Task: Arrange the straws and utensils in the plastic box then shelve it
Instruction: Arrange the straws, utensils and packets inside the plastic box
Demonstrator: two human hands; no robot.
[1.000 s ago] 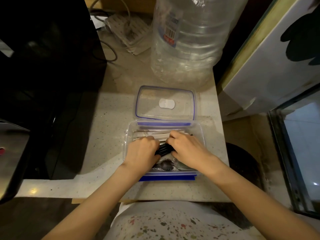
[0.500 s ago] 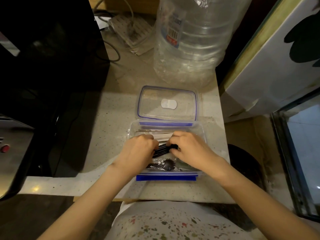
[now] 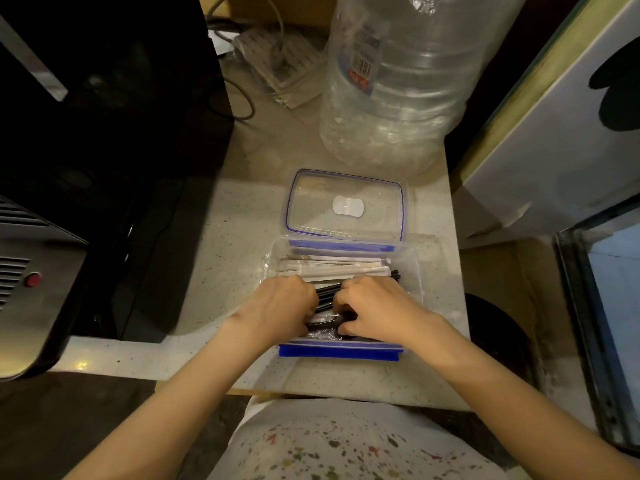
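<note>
A clear plastic box with blue clips stands open on the counter, right in front of me. Its clear lid lies flat just behind it. Paper-wrapped straws lie along the box's far side. Black straws lie across the middle, and wrapped black utensils sit near the front. Both hands are inside the box, fingers curled down. My left hand grips the black straws at their left part. My right hand grips them from the right, its fingers also touching the utensil wrap.
A large clear water jug stands behind the lid. A black appliance fills the left side, with a grey device with a red button in front of it. A white panel rises on the right. Cables and a power strip lie at the back.
The hands have shifted slightly nearer the box's front, over the wrapped utensils. The view has tilted a little; box and lid have stayed put.
</note>
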